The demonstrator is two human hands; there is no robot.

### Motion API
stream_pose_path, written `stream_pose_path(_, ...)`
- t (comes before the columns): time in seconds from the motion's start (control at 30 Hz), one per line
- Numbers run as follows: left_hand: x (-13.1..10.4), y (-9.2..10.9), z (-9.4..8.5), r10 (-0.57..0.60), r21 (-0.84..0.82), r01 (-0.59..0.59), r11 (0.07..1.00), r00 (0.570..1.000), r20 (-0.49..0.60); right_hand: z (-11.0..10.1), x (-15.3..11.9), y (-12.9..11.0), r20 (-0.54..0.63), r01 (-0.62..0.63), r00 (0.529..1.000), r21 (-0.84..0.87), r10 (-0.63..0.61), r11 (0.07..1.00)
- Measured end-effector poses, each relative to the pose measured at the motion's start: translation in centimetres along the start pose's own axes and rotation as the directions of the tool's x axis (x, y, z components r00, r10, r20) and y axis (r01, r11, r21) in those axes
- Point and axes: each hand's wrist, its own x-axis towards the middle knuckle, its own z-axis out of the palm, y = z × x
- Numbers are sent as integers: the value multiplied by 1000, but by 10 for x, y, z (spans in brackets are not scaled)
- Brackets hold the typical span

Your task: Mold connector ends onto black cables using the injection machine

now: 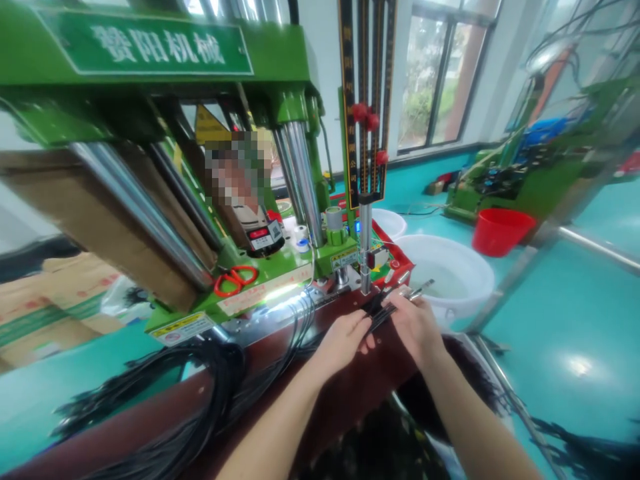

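Over the dark red bench [350, 400], my left hand [345, 340] is closed around a bundle of thin black cables [377, 321]. Close by on its right, my right hand [411, 321] pinches the end part of the same bundle. Shiny metallic tips [425, 287] stick out past its fingers. More black cables [220, 387] lie in a thick looped bunch along the bench to the left. Several thin cables [300, 327] run up from the bench to the lit metal plate of the green press [280, 277].
Orange-handled scissors [236, 280] lie on the press ledge. A vertical metal post [366, 247] stands just beyond my hands. To the right are a large white tub [445, 267], a red bucket [503, 230] and a metal rail [515, 287]. Cardboard [100, 220] leans at the left.
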Motion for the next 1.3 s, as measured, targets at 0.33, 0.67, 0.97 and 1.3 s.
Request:
stream_pose_path(0.33, -3, 20, -11, 42, 148, -51, 988, 997, 66, -4, 7, -2, -234, 74, 972, 217, -22, 973)
stream_pose_path(0.67, 9, 3, -10, -42, -288, 39, 957, 999, -6, -7, 1, 2, 81, -100, 992, 35, 96, 994)
stream_pose_path(0.97, 10, 7, -9, -45, -233, 51, 971, 999, 30, -15, 0, 5, -135, 81, 989, 163, -59, 983)
stream_pose_path(1.3, 2, 14, -10, -28, -228, 38, 973, 999, 46, -9, 3, 2, -49, 4, 999, 171, 4, 985)
